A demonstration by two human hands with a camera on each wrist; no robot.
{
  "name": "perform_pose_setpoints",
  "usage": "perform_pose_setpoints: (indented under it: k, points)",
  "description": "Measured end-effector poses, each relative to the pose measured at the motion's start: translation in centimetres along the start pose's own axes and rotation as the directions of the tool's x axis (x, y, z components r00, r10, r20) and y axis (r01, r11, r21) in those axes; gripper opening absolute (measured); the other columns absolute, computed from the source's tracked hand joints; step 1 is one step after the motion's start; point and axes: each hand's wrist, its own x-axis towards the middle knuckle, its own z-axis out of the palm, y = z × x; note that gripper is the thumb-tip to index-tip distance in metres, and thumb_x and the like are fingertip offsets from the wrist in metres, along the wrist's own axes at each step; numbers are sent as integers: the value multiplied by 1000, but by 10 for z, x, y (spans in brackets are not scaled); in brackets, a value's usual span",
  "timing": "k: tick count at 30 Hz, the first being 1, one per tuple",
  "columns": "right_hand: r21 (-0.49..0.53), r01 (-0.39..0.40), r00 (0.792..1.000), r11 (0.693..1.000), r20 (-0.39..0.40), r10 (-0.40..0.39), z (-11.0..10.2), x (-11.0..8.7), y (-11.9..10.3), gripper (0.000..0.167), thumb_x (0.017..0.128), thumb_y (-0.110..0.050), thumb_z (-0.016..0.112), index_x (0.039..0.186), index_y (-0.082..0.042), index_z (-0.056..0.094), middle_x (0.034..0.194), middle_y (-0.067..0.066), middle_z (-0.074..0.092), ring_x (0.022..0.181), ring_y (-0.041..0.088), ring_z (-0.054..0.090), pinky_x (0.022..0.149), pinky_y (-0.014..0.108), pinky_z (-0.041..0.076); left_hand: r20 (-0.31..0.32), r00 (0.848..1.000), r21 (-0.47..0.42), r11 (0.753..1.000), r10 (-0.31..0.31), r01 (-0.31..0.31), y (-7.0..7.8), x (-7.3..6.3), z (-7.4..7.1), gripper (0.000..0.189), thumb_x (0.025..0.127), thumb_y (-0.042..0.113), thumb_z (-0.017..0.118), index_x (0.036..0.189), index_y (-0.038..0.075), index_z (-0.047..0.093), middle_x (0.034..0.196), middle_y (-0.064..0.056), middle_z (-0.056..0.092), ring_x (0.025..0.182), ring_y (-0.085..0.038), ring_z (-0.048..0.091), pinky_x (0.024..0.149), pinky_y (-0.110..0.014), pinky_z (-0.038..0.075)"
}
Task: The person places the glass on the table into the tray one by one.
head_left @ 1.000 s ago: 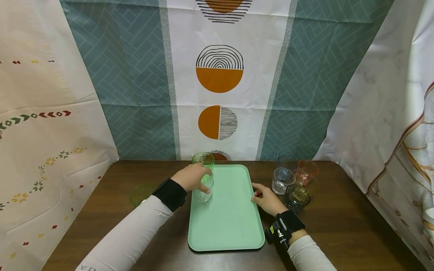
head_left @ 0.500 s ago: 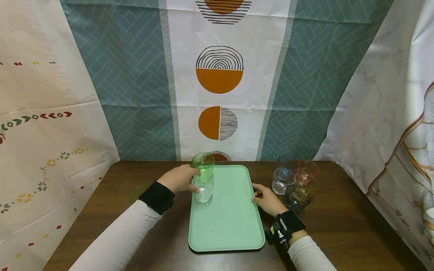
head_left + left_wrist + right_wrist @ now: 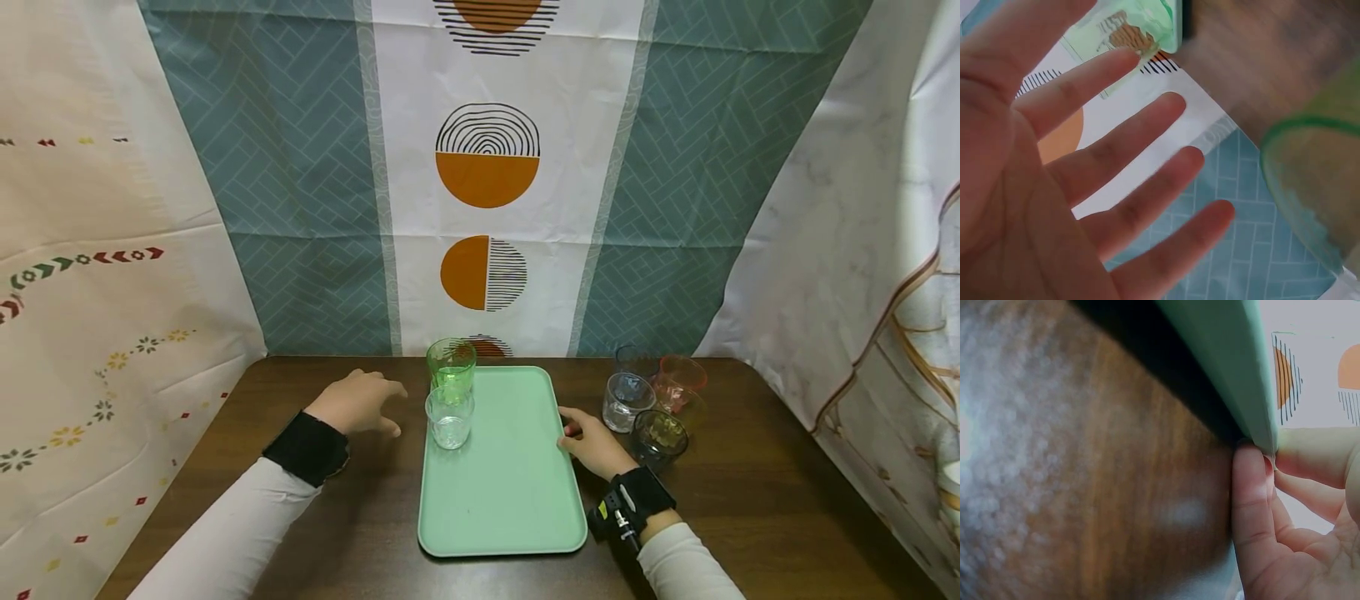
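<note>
My left hand (image 3: 358, 406) hovers over the table left of the mint-green tray (image 3: 502, 500), fingers spread and relaxed, holding nothing. On the tray's far left corner stand a clear glass (image 3: 450, 421) and, behind it, a green glass (image 3: 451, 360). Close to the left fingers, the left wrist view catches part of a yellow-green glass (image 3: 1304, 181) at its right side; in the head view the hand and arm hide it. At the tray's right edge, my right hand (image 3: 592, 442) pinches the rim, thumb on top and a finger (image 3: 1252, 500) underneath.
Right of the tray, a cluster of glasses stands close to the right hand: a clear one (image 3: 626, 404), a dark grey one (image 3: 657, 442), a red one (image 3: 682, 371) and others behind. Patterned cloth (image 3: 487, 275) hangs along the back of the brown table (image 3: 750, 500).
My left hand has let go of the clear glass on the tray and drawn back to the left, its fingers spreading. The right hand has stayed at the tray's edge.
</note>
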Motion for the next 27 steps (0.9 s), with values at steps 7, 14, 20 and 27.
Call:
perform_pose_setpoints:
  k: [7,14,20,27]
  points:
    - [9,-2,1000,1000,4,2,1,-1,-1,56,97,5,60,150,6,42,99,12,54,87,23,55,73,36,53,85,994,-13,998,-64,65,-14,-14,-2,62,78,32,88,132,10,67,132,-22,60,120,-52,51,87,-61,53]
    - [2,6,1000,1000,17,-6,-2,-2,-1,56,98,2,61,150,7,41,100,13,55,88,23,56,73,36,52,117,990,-33,996,-75,80,-26,-24,-3,67,77,32,90,133,7,65,133,-24,59,121,-54,51,91,-63,51]
    - [9,5,1000,1000,19,-5,-1,-1,-2,56,98,2,60,151,6,41,100,12,55,87,23,55,73,35,52,135,987,-84,991,-90,102,-34,-32,-6,68,76,27,91,134,3,63,131,-27,56,111,-44,58,81,-51,55]
    - [11,1,1000,1000,13,-1,-1,-1,-1,56,98,2,61,151,6,41,100,13,55,88,23,56,73,36,52,129,988,-115,988,-90,105,-45,-36,-5,70,75,20,91,134,1,61,129,-31,55,108,-41,59,78,-49,55]
